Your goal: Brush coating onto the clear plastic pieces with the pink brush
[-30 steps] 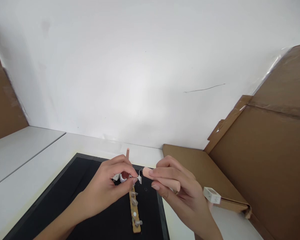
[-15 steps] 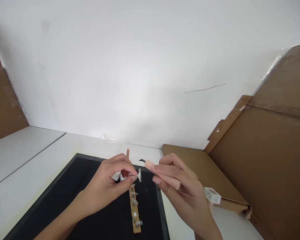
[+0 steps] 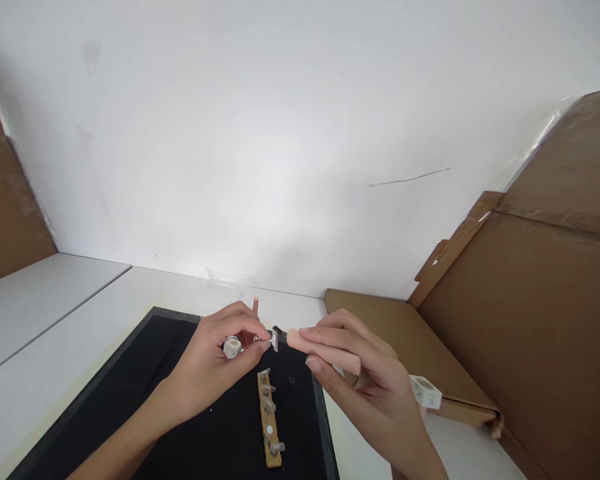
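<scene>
My left hand (image 3: 230,347) pinches the thin stem of a clear false nail tip (image 3: 275,341) between thumb and forefinger. My right hand (image 3: 370,380) holds a pale pink nail polish cap (image 3: 325,351) whose small black brush (image 3: 279,331) points left. The bristles meet the nail tip's upper edge in view; whether they touch cannot be told. Below the hands lies a yellow-brown strip (image 3: 270,427) bearing several clear nail tips (image 3: 269,403) on small stands. Partly hidden behind my left hand are a small white block (image 3: 232,347), a reddish glassy object (image 3: 247,339) and an upright pink stick (image 3: 255,305).
A black mat (image 3: 125,380) with a grey border covers part of the white table (image 3: 80,320). At the right lie a flat cardboard piece (image 3: 430,367) and a small white cube (image 3: 426,392) beside my right wrist. Cardboard walls stand left and right, a white wall behind.
My left hand has shifted slightly left and up with the nail tip. The brush has moved left and down, closing the gap between the two.
</scene>
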{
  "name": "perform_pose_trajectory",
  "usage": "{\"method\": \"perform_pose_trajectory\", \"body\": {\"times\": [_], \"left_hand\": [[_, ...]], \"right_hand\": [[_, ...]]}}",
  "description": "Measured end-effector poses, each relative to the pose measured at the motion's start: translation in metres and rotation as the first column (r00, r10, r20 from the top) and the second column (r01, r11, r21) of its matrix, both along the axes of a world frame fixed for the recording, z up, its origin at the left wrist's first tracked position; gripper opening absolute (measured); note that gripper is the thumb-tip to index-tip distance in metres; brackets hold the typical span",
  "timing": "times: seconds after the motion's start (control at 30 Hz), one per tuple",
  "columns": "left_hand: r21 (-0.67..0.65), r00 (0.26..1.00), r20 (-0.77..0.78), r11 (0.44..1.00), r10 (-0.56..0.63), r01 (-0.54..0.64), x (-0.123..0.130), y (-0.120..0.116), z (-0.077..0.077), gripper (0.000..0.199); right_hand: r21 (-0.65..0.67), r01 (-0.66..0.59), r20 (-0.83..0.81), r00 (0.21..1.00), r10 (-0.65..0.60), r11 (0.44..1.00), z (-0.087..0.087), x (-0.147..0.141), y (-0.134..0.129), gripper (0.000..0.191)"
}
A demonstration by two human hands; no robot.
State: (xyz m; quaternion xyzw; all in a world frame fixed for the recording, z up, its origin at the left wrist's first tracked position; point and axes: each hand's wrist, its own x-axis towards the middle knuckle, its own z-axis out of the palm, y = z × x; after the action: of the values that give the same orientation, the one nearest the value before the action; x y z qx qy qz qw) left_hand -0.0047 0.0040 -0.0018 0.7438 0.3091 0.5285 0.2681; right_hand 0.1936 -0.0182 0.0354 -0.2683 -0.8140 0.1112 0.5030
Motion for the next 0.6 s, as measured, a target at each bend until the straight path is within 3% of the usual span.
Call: {"method": "perform_pose_trajectory", "body": {"times": [0.6], "left_hand": [[0.022, 0.998, 0.059, 0.999, 0.038, -0.039, -0.0012, -0.0010, 0.0014, 0.015]], "right_hand": [[-0.079, -0.060, 0.032, 0.998, 0.063, 0.995, 0.0021, 0.0007, -0.0010, 0.028]]}}
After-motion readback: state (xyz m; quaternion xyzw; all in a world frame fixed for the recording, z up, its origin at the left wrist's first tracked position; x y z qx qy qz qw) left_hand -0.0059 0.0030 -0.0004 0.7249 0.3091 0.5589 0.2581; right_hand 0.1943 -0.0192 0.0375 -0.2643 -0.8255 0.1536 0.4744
